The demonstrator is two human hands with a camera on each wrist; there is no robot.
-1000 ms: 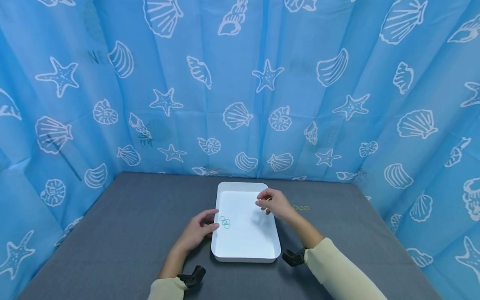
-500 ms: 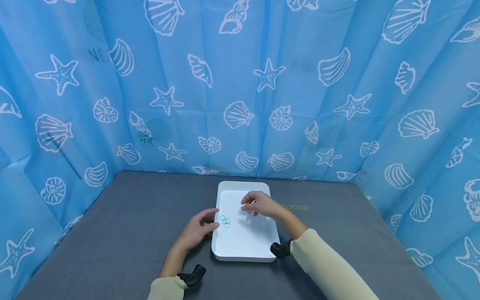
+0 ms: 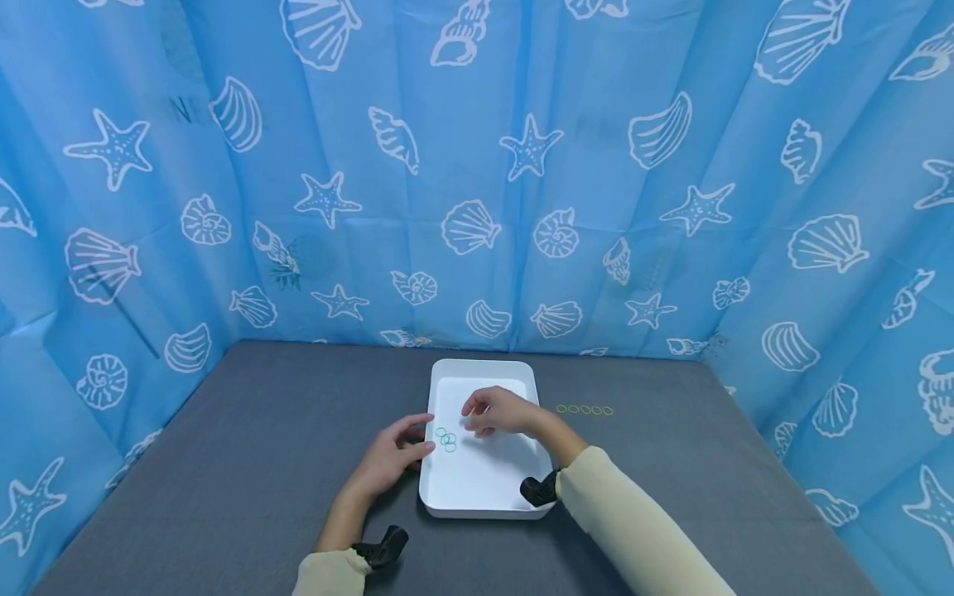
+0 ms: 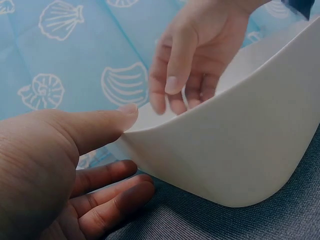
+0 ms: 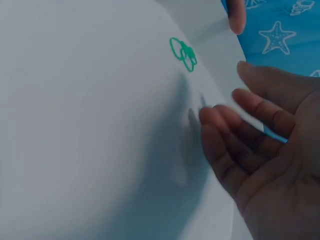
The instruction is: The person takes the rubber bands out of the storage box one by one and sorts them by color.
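1. White tray (image 3: 488, 488) sits on the grey table (image 3: 224, 463).
2. Green bands (image 5: 188, 52): thin, overlapping, in a small cluster on the tray's floor, close to its left wall.
3. Right hand (image 3: 503, 411) is over the tray's inside, reaching in across its right wall. Fingers loosely bent; thumb apart from the fingertips in the right wrist view.
4. Green bands lie just to the left of the right fingertips, near but not touching them. Whether those fingertips touch the tray's floor, cannot tell.
5. Left hand (image 3: 391, 455) at the tray's left wall. Thumb tip rests on the rim; the lower fingers, loosely extended and apart from the thumb, lie outside the wall. Green bands are just inside the rim from this thumb.
6. Yellow bands (image 3: 590, 410): five in a row on the table, to the right of the tray, well apart from the left hand.
7. Blue shell-print curtain (image 3: 417, 182) hangs beyond the tray.
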